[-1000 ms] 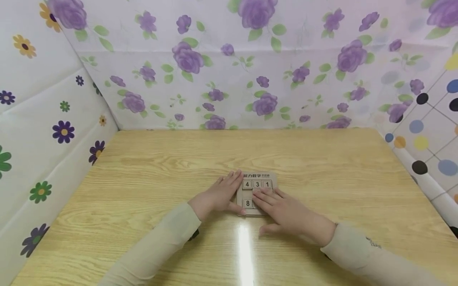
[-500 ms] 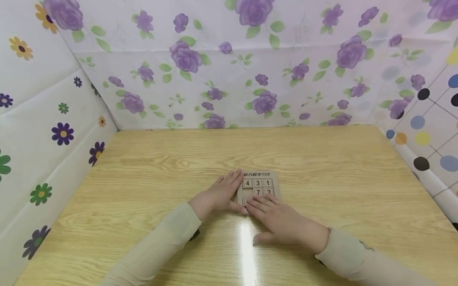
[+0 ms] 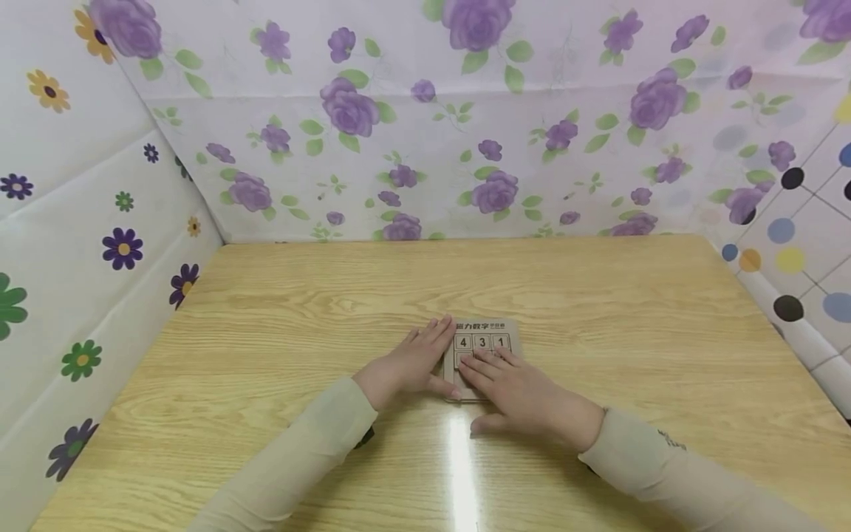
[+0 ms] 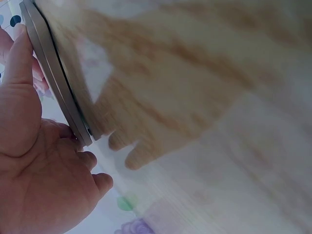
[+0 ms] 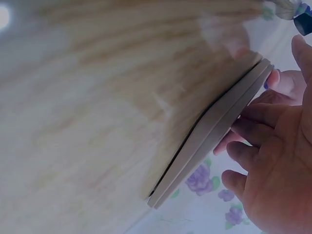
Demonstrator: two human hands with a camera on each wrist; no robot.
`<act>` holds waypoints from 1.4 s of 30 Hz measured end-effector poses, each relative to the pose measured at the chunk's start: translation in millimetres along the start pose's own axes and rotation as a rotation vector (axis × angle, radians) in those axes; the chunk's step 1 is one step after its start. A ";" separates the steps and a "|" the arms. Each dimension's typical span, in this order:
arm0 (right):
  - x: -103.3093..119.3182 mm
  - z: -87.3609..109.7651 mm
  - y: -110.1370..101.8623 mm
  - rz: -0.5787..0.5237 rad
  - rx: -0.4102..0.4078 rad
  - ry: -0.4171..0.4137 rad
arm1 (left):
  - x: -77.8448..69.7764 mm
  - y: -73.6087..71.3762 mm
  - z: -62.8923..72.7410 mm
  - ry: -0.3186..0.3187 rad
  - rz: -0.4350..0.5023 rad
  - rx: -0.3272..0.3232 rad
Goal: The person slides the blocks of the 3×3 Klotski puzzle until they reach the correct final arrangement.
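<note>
The right hand (image 3: 515,391) covers the lower tile rows of the square wooden number-slide puzzle (image 3: 483,342). The wooden tabletop (image 4: 204,97) is blurred in both wrist views.

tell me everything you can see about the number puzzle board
The puzzle board is a thin, flat square of pale wood lying on the table, with printed characters along its far edge. Its top row of square tiles reads 4, 3, 1; the lower rows are covered. The left hand rests flat against its left edge, and the right hand lies over its near part with straight fingers on the tiles.
</note>
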State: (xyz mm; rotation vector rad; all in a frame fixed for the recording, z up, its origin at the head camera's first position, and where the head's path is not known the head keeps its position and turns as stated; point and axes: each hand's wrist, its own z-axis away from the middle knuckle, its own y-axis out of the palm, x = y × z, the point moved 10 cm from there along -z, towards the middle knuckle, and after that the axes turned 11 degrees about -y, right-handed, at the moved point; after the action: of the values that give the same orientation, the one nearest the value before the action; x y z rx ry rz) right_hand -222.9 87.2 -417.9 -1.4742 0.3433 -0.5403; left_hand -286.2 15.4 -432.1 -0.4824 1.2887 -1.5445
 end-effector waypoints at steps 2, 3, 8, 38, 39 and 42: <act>0.7 -0.5 -1.0 0.005 0.003 -0.004 | 0.0 -0.3 0.3 -0.001 0.003 -0.001; 1.3 -0.5 -1.2 0.007 0.005 -0.005 | 0.2 -0.3 0.3 -0.003 0.003 0.000; 6.6 3.1 -4.3 0.043 -0.017 -0.024 | 0.4 -0.1 0.5 -0.006 0.001 0.000; 17.2 16.0 -8.7 0.060 -0.026 0.010 | 2.6 1.9 -0.8 -0.009 -0.008 -0.016; 17.7 14.4 -8.4 0.062 -0.027 0.008 | 2.9 2.1 -1.4 -0.009 -0.009 -0.016; 19.2 9.7 -8.2 0.068 -0.027 0.001 | 3.1 1.6 -1.6 -0.012 -0.014 -0.016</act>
State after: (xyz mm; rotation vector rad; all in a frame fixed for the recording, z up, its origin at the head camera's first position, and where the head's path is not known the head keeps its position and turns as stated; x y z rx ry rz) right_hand -202.8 84.9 -406.9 -1.4826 0.4009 -0.4840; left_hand -288.0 13.6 -435.0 -0.5107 1.2920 -1.5419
